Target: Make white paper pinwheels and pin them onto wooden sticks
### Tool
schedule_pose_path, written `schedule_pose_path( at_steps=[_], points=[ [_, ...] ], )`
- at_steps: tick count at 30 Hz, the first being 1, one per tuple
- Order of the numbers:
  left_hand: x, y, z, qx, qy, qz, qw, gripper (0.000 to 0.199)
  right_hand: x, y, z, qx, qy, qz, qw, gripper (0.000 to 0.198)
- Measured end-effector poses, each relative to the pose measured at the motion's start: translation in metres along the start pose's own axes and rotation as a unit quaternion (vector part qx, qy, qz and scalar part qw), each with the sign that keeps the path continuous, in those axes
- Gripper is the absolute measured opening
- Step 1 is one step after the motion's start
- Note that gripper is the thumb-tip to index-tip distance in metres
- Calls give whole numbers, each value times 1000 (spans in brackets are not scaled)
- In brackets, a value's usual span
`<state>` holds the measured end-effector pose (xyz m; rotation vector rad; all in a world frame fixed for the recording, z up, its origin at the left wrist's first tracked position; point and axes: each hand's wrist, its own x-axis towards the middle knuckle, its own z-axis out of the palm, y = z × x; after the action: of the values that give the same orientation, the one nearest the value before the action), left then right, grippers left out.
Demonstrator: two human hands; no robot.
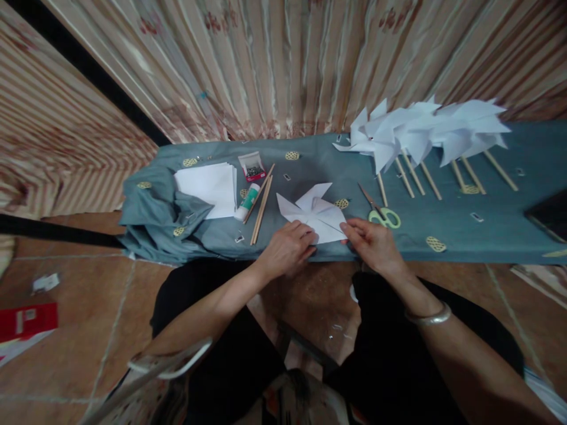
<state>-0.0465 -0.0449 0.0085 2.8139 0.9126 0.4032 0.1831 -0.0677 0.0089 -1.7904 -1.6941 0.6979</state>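
A white paper pinwheel (305, 206), partly folded, lies at the front edge of the cloth-covered bench. My left hand (290, 245) rests on its near left side, fingers curled at the paper's edge. My right hand (370, 239) pinches the right corner of the pinwheel between thumb and fingers. Green-handled scissors (384, 215) lie just beyond my right hand, blades partly apart. To the left of the pinwheel are several wooden sticks (262, 212) and a glue stick (247, 202) lying on its side.
At the back right, several finished pinwheels (411, 130) on sticks lie overlapping. A stack of white paper (208, 186) and an opened small box of pins (252, 168) are on the left. A dark object (549, 215) sits at the right end of the bench cloth (500, 236). A striped curtain (292, 65) hangs behind.
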Motion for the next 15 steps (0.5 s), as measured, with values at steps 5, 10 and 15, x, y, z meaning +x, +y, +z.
schedule_pose_path(
  at_steps=[5,10,15],
  points=[
    [0,-1,0,5,-5,-3,1000,13,3,10,-3,-88,69,-41,993,23],
    [-1,1,-2,24,-7,-2,1000,15,0,10,-4,-114,74,-37,990,25],
    [-2,1,-4,39,-12,-7,999,14,0,5,-14,-64,77,-99,990,27]
  ],
)
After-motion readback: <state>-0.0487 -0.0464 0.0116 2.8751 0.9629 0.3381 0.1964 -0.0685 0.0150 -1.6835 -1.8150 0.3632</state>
